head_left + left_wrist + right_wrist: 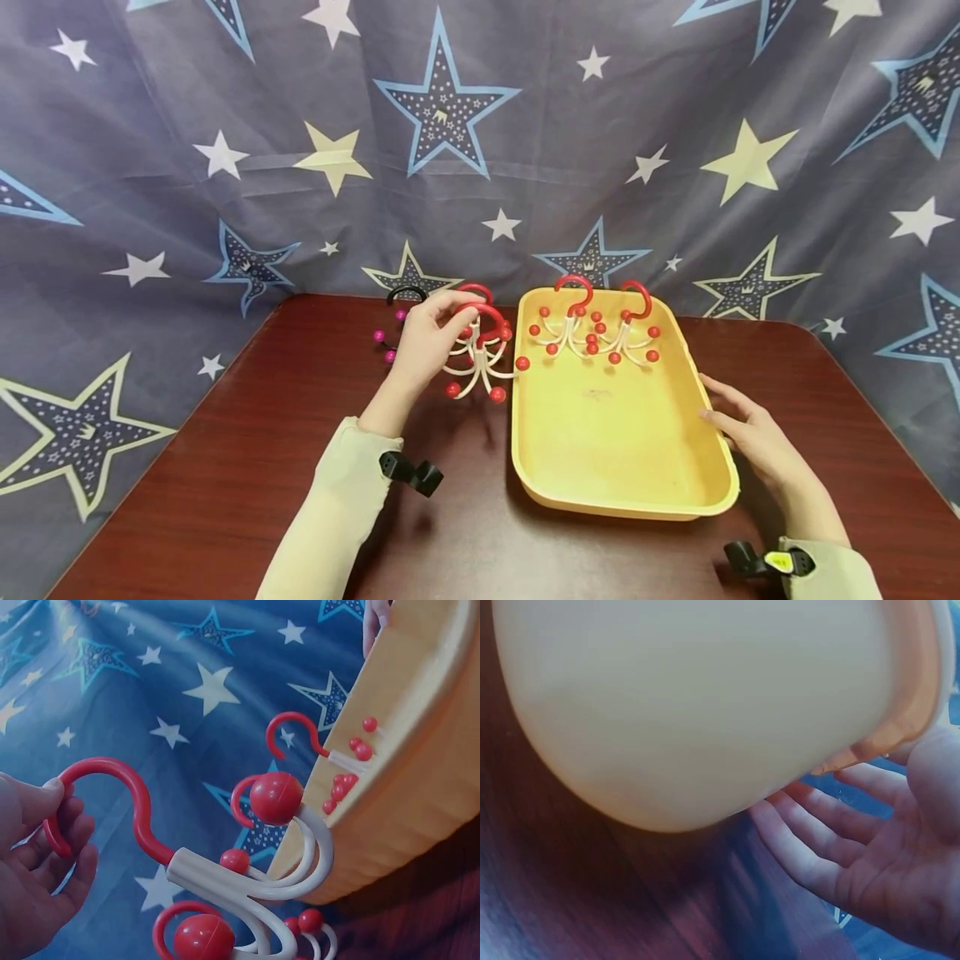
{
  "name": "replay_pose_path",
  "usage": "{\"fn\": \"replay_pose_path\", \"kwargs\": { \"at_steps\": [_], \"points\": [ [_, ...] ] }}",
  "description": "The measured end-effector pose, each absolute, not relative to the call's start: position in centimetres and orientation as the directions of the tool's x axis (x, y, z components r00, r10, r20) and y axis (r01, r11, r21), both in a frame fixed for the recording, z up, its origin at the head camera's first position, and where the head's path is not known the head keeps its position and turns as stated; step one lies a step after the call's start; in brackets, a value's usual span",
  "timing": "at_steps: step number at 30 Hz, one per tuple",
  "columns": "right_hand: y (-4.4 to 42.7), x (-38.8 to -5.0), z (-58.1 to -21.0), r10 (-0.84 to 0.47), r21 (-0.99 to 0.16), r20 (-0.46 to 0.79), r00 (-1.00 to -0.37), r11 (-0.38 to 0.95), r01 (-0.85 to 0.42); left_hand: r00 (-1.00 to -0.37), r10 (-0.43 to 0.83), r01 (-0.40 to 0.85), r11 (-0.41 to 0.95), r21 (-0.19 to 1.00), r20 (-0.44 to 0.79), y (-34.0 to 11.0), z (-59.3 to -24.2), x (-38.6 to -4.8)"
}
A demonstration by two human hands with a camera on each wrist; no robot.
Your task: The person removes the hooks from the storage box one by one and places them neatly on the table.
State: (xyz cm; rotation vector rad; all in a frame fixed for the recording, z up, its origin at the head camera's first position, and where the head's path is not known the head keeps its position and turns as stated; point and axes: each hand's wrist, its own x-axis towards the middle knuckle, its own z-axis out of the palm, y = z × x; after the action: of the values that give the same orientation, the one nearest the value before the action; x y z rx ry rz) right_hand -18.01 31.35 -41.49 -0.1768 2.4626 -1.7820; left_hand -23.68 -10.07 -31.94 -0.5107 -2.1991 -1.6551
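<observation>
My left hand [431,333] pinches the red hook of a red-and-white hanger [480,358] and holds it up just left of the yellow tray [615,500]. The hanger's curved white arms end in red balls. Behind it, partly hidden, is another red-hooked hanger [474,292]. Two similar hangers, one on the left [572,325] and one on the right [628,329], lie at the tray's far end. At the tray's right side, my right hand [765,437] has its thumb over the rim and its fingers against the outer wall, as the right wrist view shows.
A black hanger with magenta balls [390,356] stands at the back, partly hidden by the left hand. The dark red-brown table [247,467] reaches back to a grey star-patterned curtain [517,192].
</observation>
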Motion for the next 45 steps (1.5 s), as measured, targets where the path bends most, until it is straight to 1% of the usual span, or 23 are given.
{"fn": "replay_pose_path", "kwargs": {
  "at_steps": [4, 9, 18, 24, 30, 35, 38, 42, 45],
  "points": [
    [31.5, -18.0, -41.7, -0.147, -0.949, -0.015, -0.989, 0.315, -0.032, -0.887, 0.072, 0.458, 0.260, 0.850, 0.456, -10.8, -32.7, -23.8],
    [31.6, -18.0, -41.7, -0.143, -0.945, -0.014, -0.990, 0.326, -0.034, -0.916, 0.055, 0.394, 0.292, 0.871, 0.397, -11.6, -33.9, -24.2],
    [31.4, -17.6, -41.8, -0.143, -0.942, -0.026, -0.989, 0.334, -0.023, -0.940, 0.042, 0.338, 0.265, 0.903, 0.340, -12.0, -36.6, -25.2],
    [31.4, -17.7, -41.8, -0.140, -0.942, -0.025, -0.990, 0.336, -0.024, -0.947, 0.031, 0.317, 0.231, 0.920, 0.318, -11.9, -37.8, -25.4],
    [31.5, -17.7, -41.7, -0.137, -0.940, -0.022, -0.990, 0.341, -0.026, -0.955, 0.001, 0.290, 0.229, 0.929, 0.298, -11.8, -37.7, -25.3],
    [31.5, -17.9, -41.6, -0.149, -0.948, -0.018, -0.989, 0.317, -0.031, -0.964, -0.002, 0.257, 0.248, 0.934, 0.266, -11.5, -36.2, -24.4],
    [31.4, -17.9, -41.6, -0.153, -0.953, -0.014, -0.988, 0.301, -0.033, -0.950, 0.013, 0.304, 0.288, 0.908, 0.313, -11.4, -36.0, -24.7],
    [31.4, -18.0, -41.5, -0.153, -0.953, -0.009, -0.988, 0.301, -0.038, -0.917, 0.043, 0.384, 0.360, 0.850, 0.396, -11.1, -36.1, -26.0],
    [31.4, -18.0, -41.5, -0.153, -0.951, -0.006, -0.988, 0.305, -0.041, -0.902, 0.070, 0.420, 0.380, 0.824, 0.427, -10.2, -35.0, -26.4]
  ]
}}
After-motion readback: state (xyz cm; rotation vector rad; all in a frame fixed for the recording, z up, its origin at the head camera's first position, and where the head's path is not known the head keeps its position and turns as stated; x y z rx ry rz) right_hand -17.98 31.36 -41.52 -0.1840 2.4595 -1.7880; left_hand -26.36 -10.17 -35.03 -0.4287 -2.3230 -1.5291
